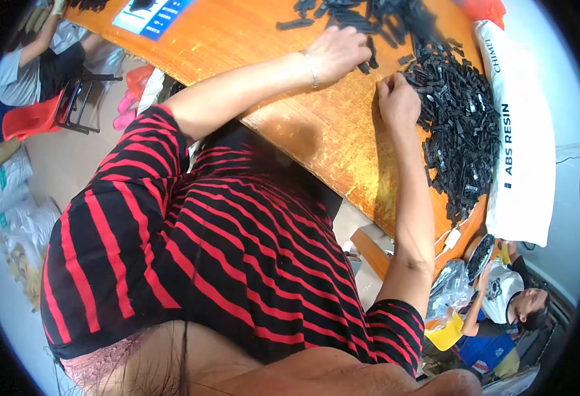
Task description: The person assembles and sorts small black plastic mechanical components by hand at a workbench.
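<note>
My left hand (pixel 337 54) is over the wooden table (pixel 290 109), its fingers curled around a small black plastic part (pixel 371 59) that sticks out past the fingertips. Close by, my right hand (pixel 399 102) rests at the edge of a big pile of black plastic parts (pixel 458 125). Its fingers are bent inward, and whatever they pinch is too small or hidden to make out. Beyond both hands, more loose black parts (pixel 379 20) lie scattered on the tabletop, partly blurred.
A white printed sack (pixel 524 145) borders the pile on the right. At the far left of the table lies a blue-and-white printed sheet (pixel 146 18). One person sits by a red chair (pixel 36 117) at left; another (pixel 501 297) works at lower right beside clear plastic bags (pixel 449 290).
</note>
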